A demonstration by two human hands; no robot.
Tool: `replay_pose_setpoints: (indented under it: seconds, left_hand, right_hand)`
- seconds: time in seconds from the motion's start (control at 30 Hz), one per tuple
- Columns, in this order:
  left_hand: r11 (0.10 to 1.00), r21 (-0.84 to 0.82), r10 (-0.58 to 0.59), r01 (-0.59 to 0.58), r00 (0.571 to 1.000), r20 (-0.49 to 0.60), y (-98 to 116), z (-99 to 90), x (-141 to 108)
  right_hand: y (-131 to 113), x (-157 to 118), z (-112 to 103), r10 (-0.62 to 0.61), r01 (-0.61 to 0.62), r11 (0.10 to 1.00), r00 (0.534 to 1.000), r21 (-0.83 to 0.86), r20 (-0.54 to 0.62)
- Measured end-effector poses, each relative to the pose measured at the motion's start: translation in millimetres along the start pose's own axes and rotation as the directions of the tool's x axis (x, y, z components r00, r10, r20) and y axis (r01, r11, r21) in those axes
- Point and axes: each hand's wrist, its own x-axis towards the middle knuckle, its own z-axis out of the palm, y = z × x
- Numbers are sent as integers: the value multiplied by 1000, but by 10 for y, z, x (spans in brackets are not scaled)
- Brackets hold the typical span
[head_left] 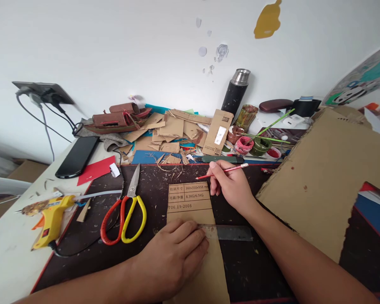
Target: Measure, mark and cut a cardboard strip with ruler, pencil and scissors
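A long cardboard strip (190, 215) with printed text lies on the dark mat, running toward me. Across it rests a clear ruler (234, 233), whose right end reaches past the strip onto the mat. My left hand (177, 253) presses down on the ruler and the strip, fingers together. My right hand (229, 183) is closed round a red pencil (236, 168), just right of the strip's far end. The pencil's tip points left, above the strip's top edge.
Scissors (131, 211) and a yellow glue gun (53, 221) lie left, near a phone (77, 157). Behind are cardboard scraps (171, 126), a model boat (114, 120), paint jars (261, 145) and a flask (236, 90). A large cardboard sheet (319, 177) stands right.
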Motion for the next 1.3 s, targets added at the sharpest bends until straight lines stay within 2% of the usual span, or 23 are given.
replay_pose_setpoints:
  seconds: [0.17, 0.27, 0.43, 0.57, 0.63, 0.87, 1.3]
  left_hand:
    - [1000, -3, 0, 0, 1000, -6, 2, -21, 26]
    - [1000, -19, 2, -2, 1000, -5, 0, -15, 24]
    - [1000, 4, 1, -1, 999, 41, 1, 27, -31]
    - [1000, 12, -5, 4, 998, 62, 5, 28, -46]
    - [1000, 9, -2, 2, 998, 65, 5, 20, -38]
    - [1000, 8, 4, -5, 999, 39, 1, 4, 4]
    - [1000, 19, 6, -7, 998, 69, -3, 19, -16]
  right_hand:
    - [-26, -4, 7, 15, -15, 1000, 1000, 17, 11]
    - [-41, -12, 18, 75, -79, 993, 996, 92, 47]
    - [-40, -42, 45, 162, -200, 964, 964, 174, 210]
    - [-41, -73, 73, 207, -263, 958, 909, 114, 362]
    - [-45, -80, 83, 217, -268, 961, 892, 76, 397]
    - [-44, -85, 87, 228, -259, 965, 899, 35, 375]
    - [-34, -89, 92, 238, -263, 965, 892, 13, 384]
